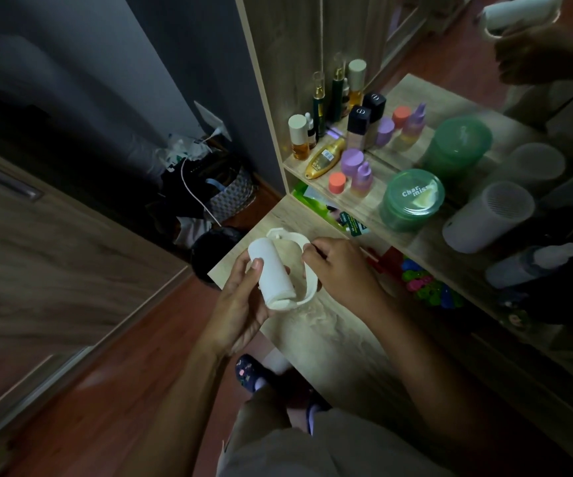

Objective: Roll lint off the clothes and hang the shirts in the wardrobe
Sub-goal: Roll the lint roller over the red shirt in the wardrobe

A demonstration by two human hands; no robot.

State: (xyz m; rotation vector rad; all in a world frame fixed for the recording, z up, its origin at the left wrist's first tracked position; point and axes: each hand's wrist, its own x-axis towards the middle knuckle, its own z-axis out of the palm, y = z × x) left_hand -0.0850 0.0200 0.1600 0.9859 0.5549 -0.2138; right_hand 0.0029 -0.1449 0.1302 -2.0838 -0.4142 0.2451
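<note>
The left hand [243, 301] is gripping the white lint roller [273, 273] above the counter [329, 325], while the right hand [341, 270] is pinching its plastic cover [309, 287].

The right hand [341, 270] hides part of the lint roller [273, 273]. Labels on the bottles [337, 98] are too small to read. The shorts [278, 442] cover part of the slipper [247, 371].

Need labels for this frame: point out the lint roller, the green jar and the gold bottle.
lint roller [274, 273]: head view, on the white paper roll.
green jar [415, 193]: head view, on the lid's top.
gold bottle [324, 157]: head view, on the middle of its lying body.
</note>
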